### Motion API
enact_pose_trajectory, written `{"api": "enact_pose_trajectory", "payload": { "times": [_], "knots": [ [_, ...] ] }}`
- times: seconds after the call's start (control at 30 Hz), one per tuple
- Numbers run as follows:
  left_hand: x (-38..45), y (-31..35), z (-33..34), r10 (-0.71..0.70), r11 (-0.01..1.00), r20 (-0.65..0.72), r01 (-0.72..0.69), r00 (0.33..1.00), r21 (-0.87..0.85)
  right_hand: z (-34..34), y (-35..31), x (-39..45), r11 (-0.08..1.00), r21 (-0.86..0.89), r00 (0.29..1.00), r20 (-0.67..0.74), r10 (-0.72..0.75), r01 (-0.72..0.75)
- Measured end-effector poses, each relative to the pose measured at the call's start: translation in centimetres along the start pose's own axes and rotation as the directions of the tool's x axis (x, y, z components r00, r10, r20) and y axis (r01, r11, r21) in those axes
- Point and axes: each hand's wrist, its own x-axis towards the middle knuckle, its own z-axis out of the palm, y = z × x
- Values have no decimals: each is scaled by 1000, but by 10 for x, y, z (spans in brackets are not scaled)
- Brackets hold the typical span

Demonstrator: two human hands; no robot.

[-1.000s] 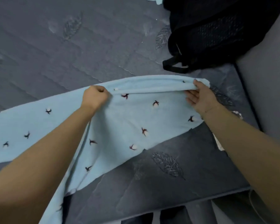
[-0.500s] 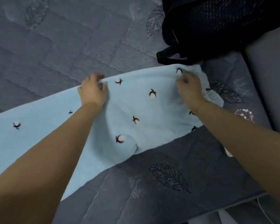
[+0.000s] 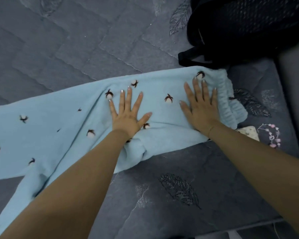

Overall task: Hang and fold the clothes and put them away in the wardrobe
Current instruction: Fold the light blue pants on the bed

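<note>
The left hand (image 3: 128,116) lies flat on the light blue pajama pants (image 3: 62,128), fingers straight and fanned wide, palm down near the middle of the frame. The right hand (image 3: 201,109) presses flat too, fingers straight and closer together, their tips almost at the ribbed waistband (image 3: 231,106). Neither hand pinches any cloth.

The pants rest on a dark grey quilted bed cover (image 3: 76,45) stitched with leaf shapes. Their long axis runs from the left edge of the frame, slightly upward, to the waistband at centre right; the waistband end points right, the legs run off to the left. One leg (image 3: 19,192) splits away and drops toward the lower left corner, partly under the left forearm. The cloth carries small white and dark brown cotton-boll motifs. A bunched fold sits along the near edge, just below the left wrist.

Above the pants, the cover lies broad and bare across the upper left. To the upper right a black mesh backpack (image 3: 245,28) sits with its strap (image 3: 188,57) just beside the top edge of the waistband. Right of the waistband, near the right forearm, lie a pink beaded strand (image 3: 273,135) and a pale, patterned object (image 3: 248,133), half hidden. The bed's near edge crosses the lower right corner.
</note>
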Motion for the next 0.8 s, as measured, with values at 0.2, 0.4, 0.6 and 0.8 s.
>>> {"api": "enact_pose_trajectory", "payload": {
  "times": [0.2, 0.4, 0.6, 0.8],
  "knots": [
    [-17, -8, -25, 94, 968, 108, -65, 990, -242, -40, -51, -37, 981, 192, 999, 2, -36, 35],
    [-121, -58, -29, 221, 919, 53, -190, 974, -347, -51, -170, -101, 916, 353, 981, -44, -189, 192],
    [-270, -165, -26, 35, 921, 24, -23, 999, -390, -17, -299, -171, 862, 481, 985, -17, -174, 161],
    [-384, -259, 5, -339, 887, 145, 368, 929, -281, 11, -414, -238, 844, 488, 955, 64, -288, 222]
  ]
}}
